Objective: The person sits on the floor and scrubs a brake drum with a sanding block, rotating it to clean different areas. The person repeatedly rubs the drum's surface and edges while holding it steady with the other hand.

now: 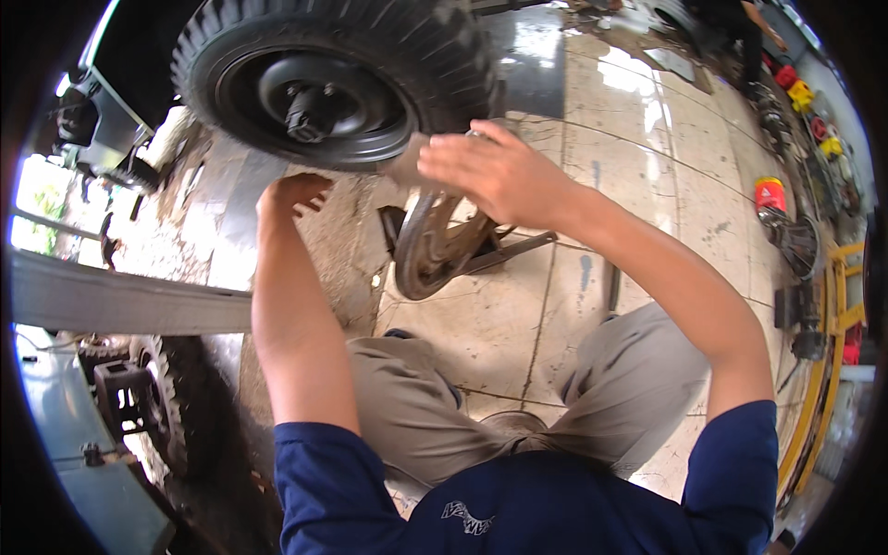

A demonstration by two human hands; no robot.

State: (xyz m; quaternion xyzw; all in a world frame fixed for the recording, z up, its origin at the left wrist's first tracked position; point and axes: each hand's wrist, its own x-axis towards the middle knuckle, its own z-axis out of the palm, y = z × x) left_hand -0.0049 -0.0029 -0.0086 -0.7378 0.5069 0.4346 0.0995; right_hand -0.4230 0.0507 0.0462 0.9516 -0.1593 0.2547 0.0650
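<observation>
My right hand (504, 176) has its fingers pressed together over a grey-brown flat piece (404, 167), with the thumb raised; I cannot make out what the piece is. Just below that hand stands a worn, curved metal part (427, 248) with a rounded rim, on a dark metal support (513, 252) on the floor. My left hand (298, 192) is in the air to the left of it, fingers bent and apart, with nothing in them. Beyond both hands is a large black tyre (435, 69) on a dark wheel rim with a hub (310, 113) in its middle.
At the left a grey beam (129, 294) runs toward my left forearm. A second knobbly tyre (176, 407) sits below it, beside a blue-green vehicle panel (65, 398). To the right are a red can (769, 196) and a yellow metal frame (844, 287). Another person's arm (766, 26) shows far right.
</observation>
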